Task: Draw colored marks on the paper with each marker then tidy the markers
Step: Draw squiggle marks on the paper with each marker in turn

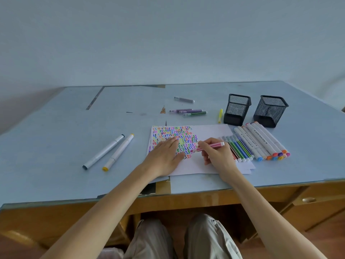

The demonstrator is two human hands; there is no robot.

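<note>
Pink marker (209, 146) lying pinched in the curled fingers of the right hand (217, 156), tip touching the paper (211, 131) at the lower edge of the marks, white end cap pointing right. Left hand (164, 157) resting flat with straight fingers on the left part of the same sheet, holding nothing. Paper lying near the front edge of the desk (56, 128), white and smooth, its left half filling with rows of small zigzag squiggles (177, 135) in many colours; more sheets showing underneath at the corners. Just right of the hand, a row of thin striped markers (240, 148) lying side by side, partly on the paper, then a row of thick white markers (261, 141) with coloured end caps, black print on the barrels too small to read. Behind these, two black wire-mesh pen cups (237, 109) standing upright, square in shape, with a small yellow marker (220, 115) lying beside the left one. Farther back, four thin markers (188, 111) lying loose. Well left of the paper, two thick white markers (110, 151) lying side by side, one dark-capped, one yellow-capped. Desk top looking pale blue and glossy, wooden front below.
</note>
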